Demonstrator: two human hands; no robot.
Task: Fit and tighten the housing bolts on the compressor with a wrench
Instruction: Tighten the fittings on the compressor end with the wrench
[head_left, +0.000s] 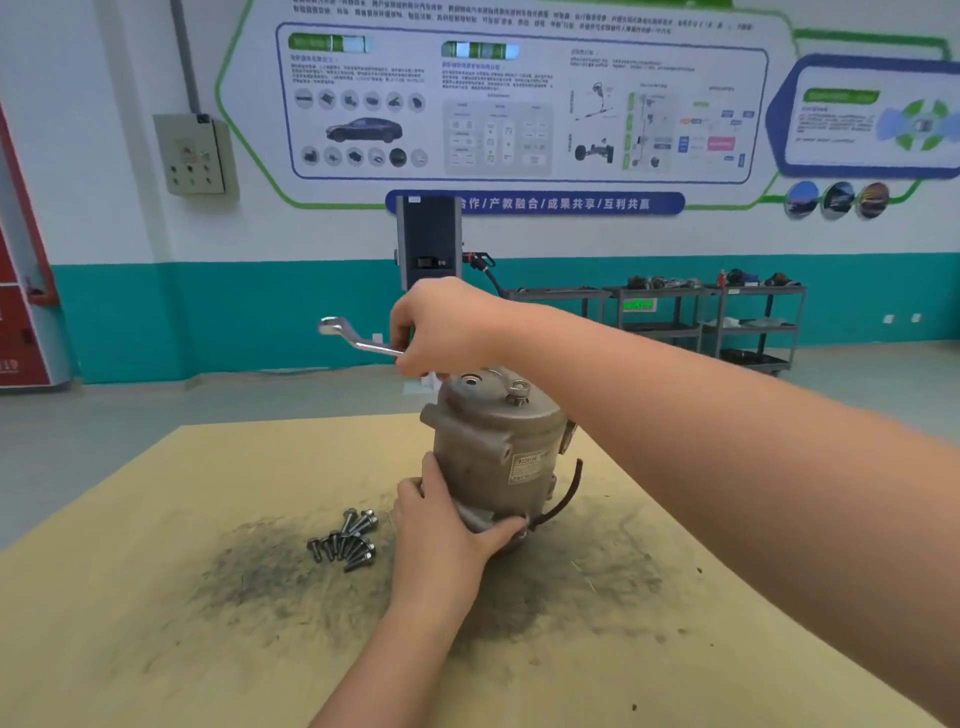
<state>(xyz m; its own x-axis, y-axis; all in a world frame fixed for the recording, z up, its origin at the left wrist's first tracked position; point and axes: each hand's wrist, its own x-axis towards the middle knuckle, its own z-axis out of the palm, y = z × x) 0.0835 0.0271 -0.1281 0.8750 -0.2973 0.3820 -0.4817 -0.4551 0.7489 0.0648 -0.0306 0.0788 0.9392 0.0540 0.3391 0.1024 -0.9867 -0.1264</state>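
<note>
The grey metal compressor (493, 447) stands upright in the middle of the table. My left hand (447, 530) grips its lower left side, thumb up against the housing. My right hand (441, 327) reaches over the top and grips the middle of a silver ring wrench (358, 340). One ring end sticks out to the left; the other ring end sits over a bolt (518, 399) on the compressor's top face. A pile of several loose flanged bolts (348, 540) lies on the table left of the compressor.
The table (208, 649) is covered with tan board, stained dark around the compressor. A dark cable (569, 493) curves off the compressor's right side. Behind stand a charging unit (428, 241) and metal shelf carts (717, 322) against the wall.
</note>
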